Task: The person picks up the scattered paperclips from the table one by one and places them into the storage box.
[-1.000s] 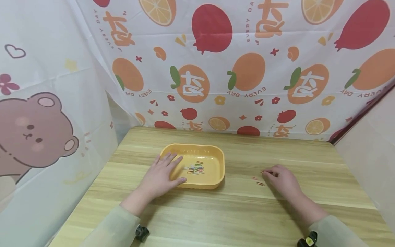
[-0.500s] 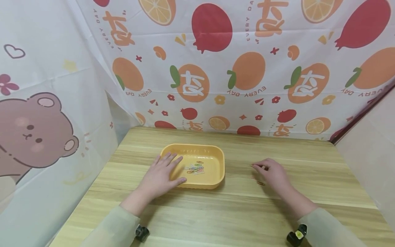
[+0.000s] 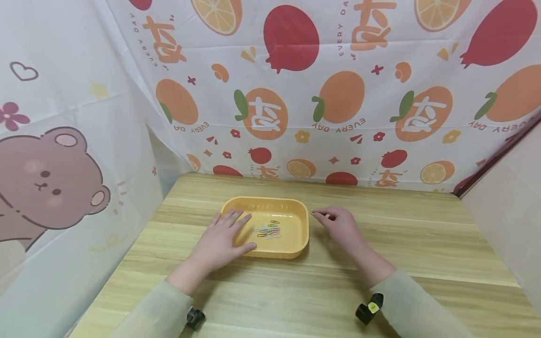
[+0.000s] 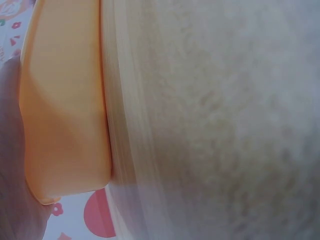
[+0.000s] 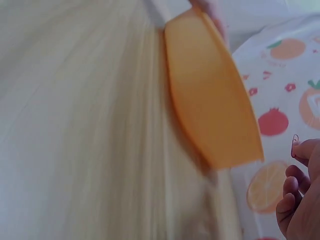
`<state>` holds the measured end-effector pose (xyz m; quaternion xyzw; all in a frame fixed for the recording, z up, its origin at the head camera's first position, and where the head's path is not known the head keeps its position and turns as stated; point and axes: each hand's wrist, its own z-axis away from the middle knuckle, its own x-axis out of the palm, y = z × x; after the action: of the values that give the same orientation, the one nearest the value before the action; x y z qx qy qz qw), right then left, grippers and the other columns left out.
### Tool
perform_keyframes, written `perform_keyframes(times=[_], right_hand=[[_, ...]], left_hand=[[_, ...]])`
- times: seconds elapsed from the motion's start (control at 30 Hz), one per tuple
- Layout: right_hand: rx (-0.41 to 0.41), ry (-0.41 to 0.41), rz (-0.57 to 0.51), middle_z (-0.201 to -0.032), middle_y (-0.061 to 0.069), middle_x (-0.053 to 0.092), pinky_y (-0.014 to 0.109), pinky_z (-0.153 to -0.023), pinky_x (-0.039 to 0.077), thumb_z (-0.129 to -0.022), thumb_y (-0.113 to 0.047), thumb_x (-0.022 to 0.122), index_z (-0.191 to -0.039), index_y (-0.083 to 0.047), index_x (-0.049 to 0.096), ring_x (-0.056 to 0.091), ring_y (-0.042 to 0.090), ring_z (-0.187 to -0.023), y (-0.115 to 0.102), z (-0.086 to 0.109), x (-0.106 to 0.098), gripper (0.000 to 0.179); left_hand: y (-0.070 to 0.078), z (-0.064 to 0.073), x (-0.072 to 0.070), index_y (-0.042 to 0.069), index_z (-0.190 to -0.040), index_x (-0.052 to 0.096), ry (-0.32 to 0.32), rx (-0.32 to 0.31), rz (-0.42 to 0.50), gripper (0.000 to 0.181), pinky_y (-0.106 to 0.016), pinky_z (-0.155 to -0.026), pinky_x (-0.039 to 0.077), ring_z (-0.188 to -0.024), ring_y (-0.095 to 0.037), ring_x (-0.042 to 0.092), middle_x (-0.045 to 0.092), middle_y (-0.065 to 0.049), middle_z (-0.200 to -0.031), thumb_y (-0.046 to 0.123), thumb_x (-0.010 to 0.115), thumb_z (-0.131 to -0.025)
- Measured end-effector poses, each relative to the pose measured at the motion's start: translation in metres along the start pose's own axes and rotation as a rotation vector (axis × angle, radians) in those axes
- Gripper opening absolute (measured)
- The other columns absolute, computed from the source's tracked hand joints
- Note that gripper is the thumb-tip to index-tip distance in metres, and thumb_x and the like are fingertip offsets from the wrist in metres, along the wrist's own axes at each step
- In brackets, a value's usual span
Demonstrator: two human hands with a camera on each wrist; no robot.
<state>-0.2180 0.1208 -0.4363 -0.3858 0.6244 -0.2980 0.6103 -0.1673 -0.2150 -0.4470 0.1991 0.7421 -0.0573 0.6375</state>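
Observation:
A yellow plastic tray (image 3: 299,239) sits on the wooden table, with several coloured paper clips (image 3: 273,230) scattered on its floor. My left hand (image 3: 217,239) rests over the tray's left end, fingers spread and straight, thumb across the near rim. In the left wrist view, part of that hand (image 4: 12,165) lies along the tray's edge. Just off the tray's right rim, my right hand (image 3: 340,227) pinches one paper clip between thumb and index finger. The right wrist view shows this red paper clip (image 5: 294,146) poking up from the fingertips, the other fingers curled.
Behind the table hangs a white fruit-print cloth (image 3: 304,112); a bear-print cloth (image 3: 76,178) covers the left side. A pale panel (image 3: 503,197) borders the right. Wood-grain table surface (image 3: 439,239) extends right of the tray.
My right hand has moved left and slightly away from me, carrying a paper clip to the tray's right rim. Its forearm now covers where loose clips lay. The left hand stays on the tray.

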Motion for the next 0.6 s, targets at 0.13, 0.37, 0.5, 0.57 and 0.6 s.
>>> perform_keyframes(times=[0.13, 0.37, 0.5, 0.57, 0.6], right_hand=[[0.026, 0.001, -0.057, -0.097, 0.0, 0.067, 0.029, -0.064, 0.048, -0.093, -0.031, 0.071, -0.104, -0.022, 0.079, 0.053, 0.019, -0.08, -0.016, -0.006, 0.016, 0.016], [0.012, 0.003, -0.107, -0.093, 0.0, 0.066, 0.03, -0.066, 0.047, -0.092, -0.028, 0.073, -0.1, -0.021, 0.08, 0.054, 0.018, -0.08, -0.034, -0.013, 0.04, 0.013], [0.013, -0.02, -0.112, -0.091, 0.0, 0.065, 0.03, -0.065, 0.047, -0.091, -0.029, 0.073, -0.099, -0.022, 0.08, 0.053, 0.019, -0.08, -0.042, -0.015, 0.05, 0.012], [0.016, -0.04, -0.103, -0.092, -0.001, 0.065, 0.03, -0.066, 0.047, -0.091, -0.029, 0.073, -0.099, -0.022, 0.08, 0.053, 0.018, -0.081, -0.045, -0.016, 0.054, 0.013], [0.014, -0.049, -0.096, -0.093, -0.002, 0.065, 0.029, -0.067, 0.047, -0.091, -0.029, 0.073, -0.099, -0.022, 0.08, 0.053, 0.018, -0.082, -0.047, -0.016, 0.057, 0.013]], left_hand=[[0.001, 0.001, -0.001, 0.019, -0.152, 0.043, -0.003, -0.004, 0.002, 0.084, -0.056, -0.121, 0.008, -0.147, -0.033, 0.026, 0.038, -0.012, -0.156, 0.067, 0.062, -0.085], [0.003, 0.0, 0.0, 0.02, -0.152, 0.042, -0.015, -0.006, -0.002, 0.085, -0.055, -0.121, 0.008, -0.148, -0.033, 0.025, 0.037, -0.011, -0.157, 0.07, 0.059, -0.086], [0.002, 0.0, 0.0, 0.02, -0.152, 0.042, -0.016, -0.012, -0.008, 0.084, -0.055, -0.121, 0.008, -0.148, -0.033, 0.025, 0.037, -0.011, -0.157, 0.069, 0.06, -0.085], [0.002, 0.0, 0.0, 0.02, -0.152, 0.043, -0.014, -0.014, -0.015, 0.084, -0.055, -0.121, 0.008, -0.148, -0.033, 0.025, 0.037, -0.011, -0.157, 0.069, 0.06, -0.085], [0.001, 0.0, 0.0, 0.02, -0.152, 0.043, -0.012, -0.014, -0.017, 0.084, -0.055, -0.121, 0.008, -0.148, -0.033, 0.025, 0.038, -0.011, -0.157, 0.07, 0.06, -0.085]])
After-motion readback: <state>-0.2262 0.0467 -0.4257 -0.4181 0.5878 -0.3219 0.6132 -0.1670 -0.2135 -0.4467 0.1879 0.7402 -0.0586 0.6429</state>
